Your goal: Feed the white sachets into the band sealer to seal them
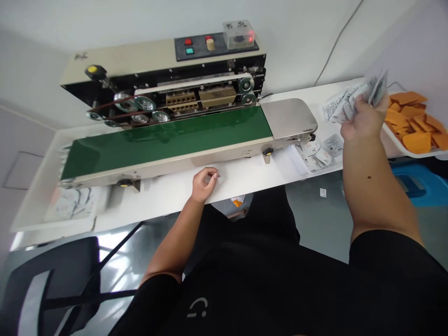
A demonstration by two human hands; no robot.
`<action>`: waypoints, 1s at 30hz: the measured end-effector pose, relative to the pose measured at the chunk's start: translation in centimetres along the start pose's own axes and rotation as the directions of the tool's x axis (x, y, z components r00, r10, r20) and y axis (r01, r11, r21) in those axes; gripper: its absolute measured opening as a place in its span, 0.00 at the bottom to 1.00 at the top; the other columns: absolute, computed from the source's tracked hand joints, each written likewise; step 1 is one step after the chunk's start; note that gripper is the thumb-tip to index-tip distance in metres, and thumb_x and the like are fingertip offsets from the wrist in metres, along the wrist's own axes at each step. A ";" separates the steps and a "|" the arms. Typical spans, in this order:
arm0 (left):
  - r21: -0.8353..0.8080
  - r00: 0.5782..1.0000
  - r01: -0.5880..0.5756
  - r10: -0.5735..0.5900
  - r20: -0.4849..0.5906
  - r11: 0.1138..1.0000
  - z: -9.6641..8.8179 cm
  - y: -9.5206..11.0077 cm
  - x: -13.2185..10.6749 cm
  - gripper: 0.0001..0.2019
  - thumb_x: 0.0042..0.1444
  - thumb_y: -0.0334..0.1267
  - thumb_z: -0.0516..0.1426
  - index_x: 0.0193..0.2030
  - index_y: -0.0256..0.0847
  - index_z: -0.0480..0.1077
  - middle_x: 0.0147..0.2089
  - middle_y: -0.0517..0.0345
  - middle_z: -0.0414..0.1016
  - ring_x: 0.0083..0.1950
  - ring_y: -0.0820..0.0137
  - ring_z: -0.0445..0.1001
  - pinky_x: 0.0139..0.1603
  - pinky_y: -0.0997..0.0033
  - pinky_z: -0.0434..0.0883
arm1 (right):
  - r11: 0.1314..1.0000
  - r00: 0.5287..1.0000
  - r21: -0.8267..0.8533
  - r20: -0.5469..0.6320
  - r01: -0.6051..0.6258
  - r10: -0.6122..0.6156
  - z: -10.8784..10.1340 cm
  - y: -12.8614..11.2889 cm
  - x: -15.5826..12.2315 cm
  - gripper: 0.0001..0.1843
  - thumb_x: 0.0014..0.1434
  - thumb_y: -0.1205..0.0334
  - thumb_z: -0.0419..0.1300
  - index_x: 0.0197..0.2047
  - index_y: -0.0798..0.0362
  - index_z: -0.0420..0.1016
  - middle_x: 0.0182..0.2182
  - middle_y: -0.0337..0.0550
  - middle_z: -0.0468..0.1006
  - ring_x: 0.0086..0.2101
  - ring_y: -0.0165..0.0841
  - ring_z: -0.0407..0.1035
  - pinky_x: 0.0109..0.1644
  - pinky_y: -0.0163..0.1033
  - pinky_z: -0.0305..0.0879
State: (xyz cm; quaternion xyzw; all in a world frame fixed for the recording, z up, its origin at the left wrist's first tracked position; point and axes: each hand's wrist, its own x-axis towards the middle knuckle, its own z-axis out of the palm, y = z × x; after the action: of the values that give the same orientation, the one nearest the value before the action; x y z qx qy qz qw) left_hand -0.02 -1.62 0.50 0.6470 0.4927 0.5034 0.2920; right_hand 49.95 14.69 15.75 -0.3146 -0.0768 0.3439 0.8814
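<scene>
1. Head view, main unit: a continuous band sealer [164, 88] is sitting at the back of the counter [241, 179], with its control panel [213, 46] facing up and a green conveyor belt [164, 140] running along its front.
2. Right hand [364, 119]: it is raised over the right end of the counter, past a steel plate [289, 119] at the belt's right end, and is holding a fanned bunch of white sachets [364, 95].
3. Right fingers [357, 109]: they are closed around the lower part of the bunch, and the sachet tops are splaying out above them.
4. Left hand [205, 184]: it is resting on the counter just in front of the belt, roughly midway along.
5. Left fingers [213, 175]: they are loosely curled with a small gap at the tips. Cannot tell if they are pinching anything small.
6. Loose sachets [313, 156] are lying on the counter below the right hand, just beside the belt's right end. A second pile of sachets [72, 205] is lying at the belt's left end, well apart from both hands.
7. A white tray [413, 154] of orange pieces [409, 121] is sitting just right of the right hand.
8. Floor: a blue plastic crate [420, 184] is sitting at lower right, a small white packet [322, 192] is lying near the counter, and a chair [52, 284] is standing at lower left.
</scene>
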 end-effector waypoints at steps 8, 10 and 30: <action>-0.556 0.974 0.217 -0.141 0.177 0.803 5.2 6.0 -0.7 0.26 0.65 0.57 0.65 0.63 0.48 0.70 0.64 0.45 0.79 0.58 0.60 0.82 0.58 0.57 0.79 | 0.879 0.794 -0.475 0.515 -0.049 0.323 -4.0 5.2 -17.1 0.41 0.52 0.71 0.75 0.67 0.38 0.74 0.62 0.40 0.78 0.54 0.33 0.79 0.51 0.38 0.84; -0.645 0.961 0.272 -0.167 0.220 0.715 6.8 7.4 -0.6 0.32 0.64 0.62 0.64 0.68 0.51 0.65 0.72 0.45 0.73 0.67 0.56 0.78 0.62 0.55 0.78 | 0.822 0.699 -0.567 0.611 0.057 0.372 -5.7 7.8 -22.6 0.41 0.57 0.60 0.75 0.71 0.39 0.69 0.68 0.43 0.72 0.64 0.38 0.74 0.63 0.45 0.81; -0.574 0.867 0.317 -0.476 -0.147 0.755 6.2 3.1 -1.3 0.34 0.52 0.55 0.74 0.59 0.43 0.69 0.55 0.51 0.79 0.52 0.65 0.80 0.51 0.66 0.79 | 0.712 0.057 -0.384 0.898 0.589 0.437 -11.6 17.1 -28.5 0.46 0.69 0.53 0.61 0.84 0.46 0.47 0.74 0.58 0.55 0.76 0.51 0.55 0.81 0.62 0.56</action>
State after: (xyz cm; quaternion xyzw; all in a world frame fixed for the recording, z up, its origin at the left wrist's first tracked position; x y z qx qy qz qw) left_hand 6.90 -3.16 0.77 0.3404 0.4969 0.6328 0.4866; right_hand 23.06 -0.11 -1.45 -0.2865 -0.7986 0.3469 0.3997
